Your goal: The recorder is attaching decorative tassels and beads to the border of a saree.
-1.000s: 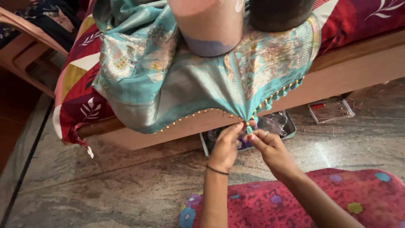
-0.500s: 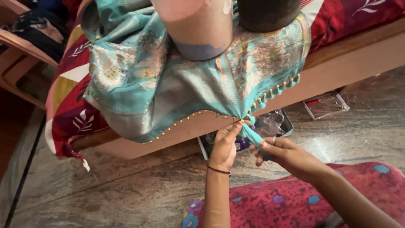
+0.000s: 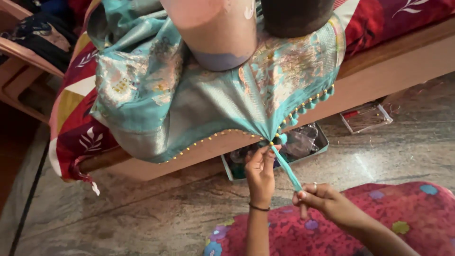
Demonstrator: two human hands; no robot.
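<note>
A turquoise patterned cloth (image 3: 199, 95) with a beaded, tasselled edge hangs over the side of a wooden bed (image 3: 379, 71). My left hand (image 3: 259, 173) pinches the cloth's lowest edge point, fingers closed on it. My right hand (image 3: 322, 201) grips the lower end of a bundle of turquoise threads (image 3: 286, 168), which stretches taut from the cloth edge down to my fingers. A ring shows on the right hand and a thin dark bangle on the left wrist.
Two heavy cylindrical weights, a pink one (image 3: 213, 28) and a dark one (image 3: 296, 16), sit on the cloth. A tray of supplies (image 3: 303, 142) and a clear plastic box (image 3: 366, 117) lie on the stone floor. A chair (image 3: 19, 71) stands at left. Red floral fabric (image 3: 379, 218) covers my lap.
My right hand has pulled down and to the right away from the cloth edge, drawing the thread bundle out taut. My left hand keeps its pinch at the edge.
</note>
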